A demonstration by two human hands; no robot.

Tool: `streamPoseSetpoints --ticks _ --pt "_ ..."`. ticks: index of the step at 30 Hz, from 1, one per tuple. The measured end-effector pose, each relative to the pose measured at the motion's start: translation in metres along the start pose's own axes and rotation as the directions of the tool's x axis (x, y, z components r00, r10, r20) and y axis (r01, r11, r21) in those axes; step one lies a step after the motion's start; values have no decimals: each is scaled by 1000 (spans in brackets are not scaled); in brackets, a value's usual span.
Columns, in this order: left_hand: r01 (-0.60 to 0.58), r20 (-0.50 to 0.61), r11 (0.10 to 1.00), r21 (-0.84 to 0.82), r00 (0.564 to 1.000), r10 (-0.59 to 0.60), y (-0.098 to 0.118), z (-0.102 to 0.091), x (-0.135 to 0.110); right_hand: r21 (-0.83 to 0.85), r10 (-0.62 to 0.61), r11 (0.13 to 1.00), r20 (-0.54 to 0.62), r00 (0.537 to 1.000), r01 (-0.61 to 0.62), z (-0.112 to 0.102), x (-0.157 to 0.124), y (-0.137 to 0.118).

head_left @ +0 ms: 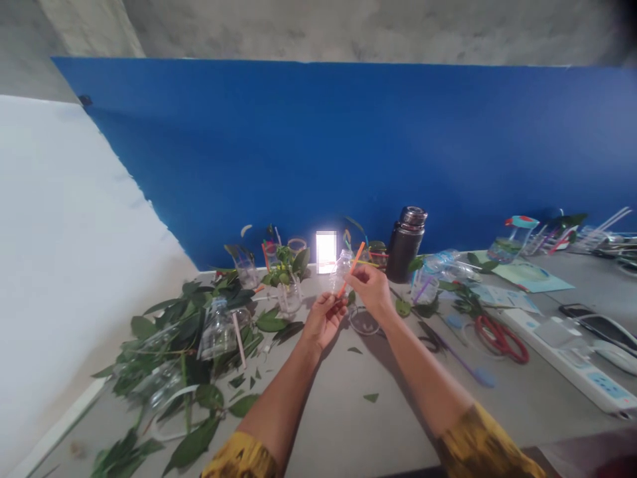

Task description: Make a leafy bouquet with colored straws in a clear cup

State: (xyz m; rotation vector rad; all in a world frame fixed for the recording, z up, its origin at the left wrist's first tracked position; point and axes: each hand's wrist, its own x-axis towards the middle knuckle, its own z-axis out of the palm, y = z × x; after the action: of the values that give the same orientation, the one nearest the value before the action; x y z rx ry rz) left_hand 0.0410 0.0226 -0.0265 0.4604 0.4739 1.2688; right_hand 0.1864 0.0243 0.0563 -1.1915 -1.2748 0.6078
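An orange drinking straw [356,261] slants up between my two hands above the middle of the table. My left hand [323,318] pinches its lower end, palm turned up. Higher on the straw, the fingers of my right hand [372,289] close round it. A clear plastic bottle [341,267] stands just behind the hands, partly hidden by them. Below my right hand lies a clear round ring or cup rim [364,321]. To the left of my hands, a clear cup [290,297] holds leafy sprigs [284,267].
Cut leaves and branches [169,325] cover the left side, with a clear bottle [219,332] among them. A dark thermos [406,244] stands by the blue wall panel [298,146]. Red-handled scissors [500,338], a power strip [567,362] and a phone [594,325] lie right.
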Motion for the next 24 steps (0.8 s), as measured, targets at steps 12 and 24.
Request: streamPoseSetpoints --ticks 12,24 --pt "-3 -53 999 42 999 5 -1 9 -4 -10 32 999 -65 997 -33 10 -5 21" --pt "-40 -57 995 89 997 45 -5 3 -2 -33 41 999 -96 995 -44 15 -5 32"
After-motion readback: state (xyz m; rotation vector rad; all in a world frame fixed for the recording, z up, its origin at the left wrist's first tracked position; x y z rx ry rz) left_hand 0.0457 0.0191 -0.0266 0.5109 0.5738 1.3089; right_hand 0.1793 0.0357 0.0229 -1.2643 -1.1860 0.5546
